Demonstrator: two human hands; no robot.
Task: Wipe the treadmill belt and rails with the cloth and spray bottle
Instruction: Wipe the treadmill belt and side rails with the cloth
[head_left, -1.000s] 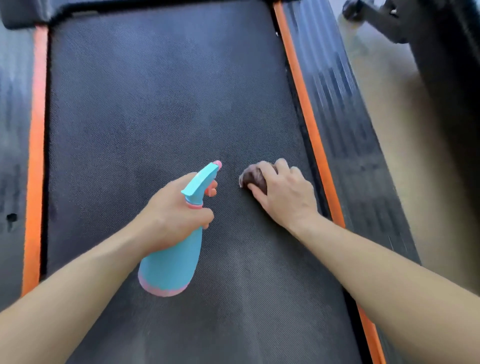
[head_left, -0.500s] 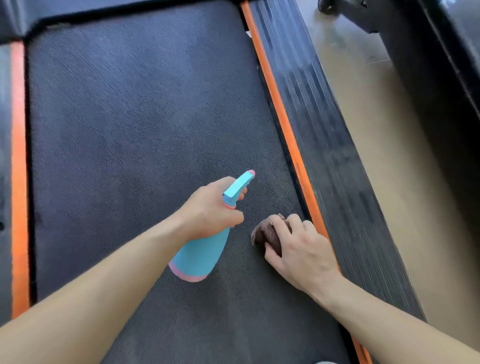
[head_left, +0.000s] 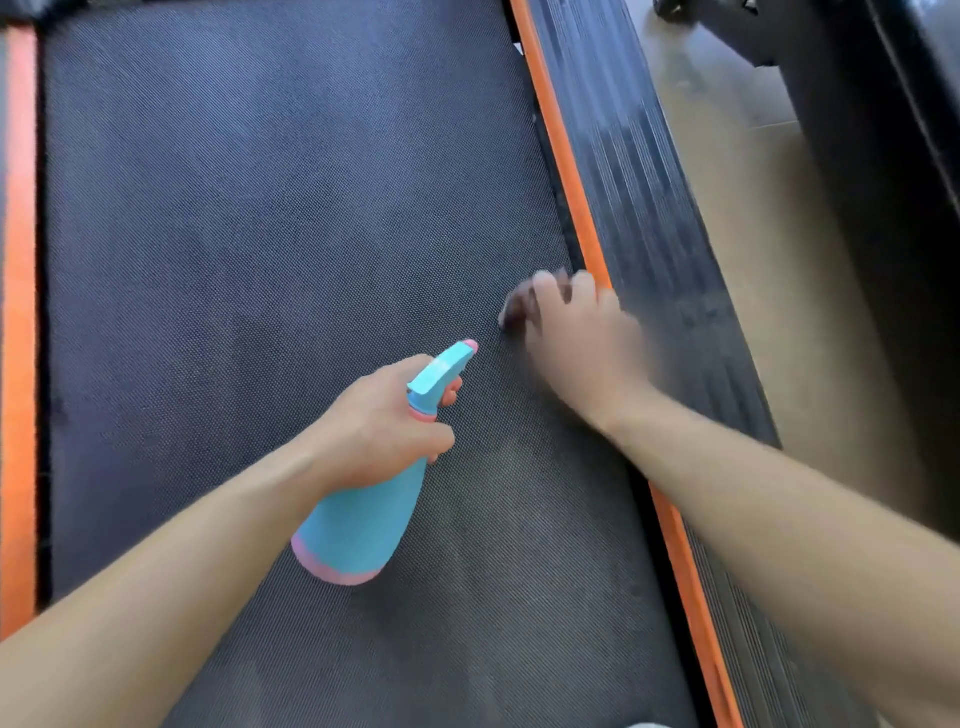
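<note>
In the head view, our left grip (head_left: 384, 428) is closed round the neck of the blue spray bottle (head_left: 361, 525), which it holds over the treadmill belt (head_left: 260, 208) with the nozzle pointing toward the right rail (head_left: 649, 182). Our right grip (head_left: 582, 343), blurred, is curled over the dark cloth (head_left: 514, 312) and presses it on the belt's right edge, just beside the orange strip (head_left: 558, 145).

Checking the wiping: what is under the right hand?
A dark cloth on the belt, beside the orange strip. The right hand covers most of it.
</note>
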